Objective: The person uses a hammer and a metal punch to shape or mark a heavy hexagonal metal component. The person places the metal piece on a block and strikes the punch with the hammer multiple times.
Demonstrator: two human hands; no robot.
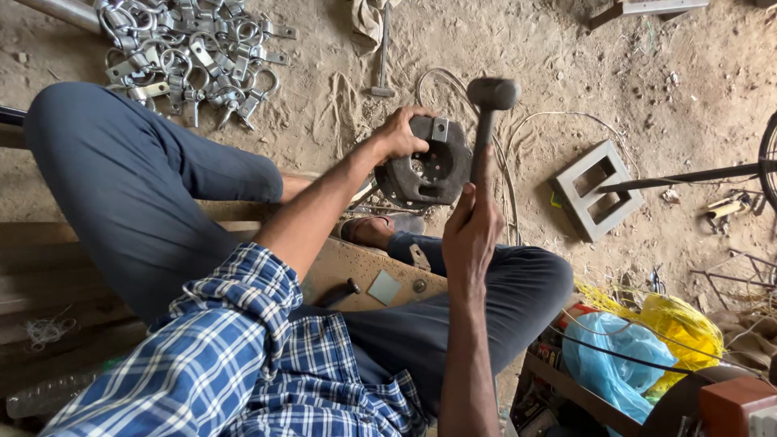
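Presently: hammering stage, judged from the raised tool and the braced workpiece

Item 1. Round dark metal part [427, 166] — the landmark for this entry. Heavy disc-like casting with a hollow centre and a small pale bracket at its upper edge; stands tilted on edge on the dirt floor [526, 48], just beyond the person's sandalled foot.

Item 2. Left hand [398, 131] — curled over the upper left rim of the round part, fingers closed on the edge, steadying it. Forearm runs bare and nearly straight back from the part to a rolled blue checked sleeve.

Item 3. Right hand [469, 231] — just below and right of the round part, wrapped shut around the hammer handle, thumb side up, wrist cocked, forearm rising straight from the lower edge of view.

Item 4. Hammer [492, 95] — dark head lifted above the part's upper right rim, clear of it, handle near upright.

Item 5. Pile of bright metal shackles [194, 61] — well to the upper left of the part.

Item 6. Second small hammer [380, 57] — lying on the floor above the part.

Item 7. Grey hollow block [596, 192] — right of the part, apart from it.

Judgement on the next move: a downward blow calls for aim at the rim or bracket, with the left fingers kept off the strike point and the part held firm so it does not roll
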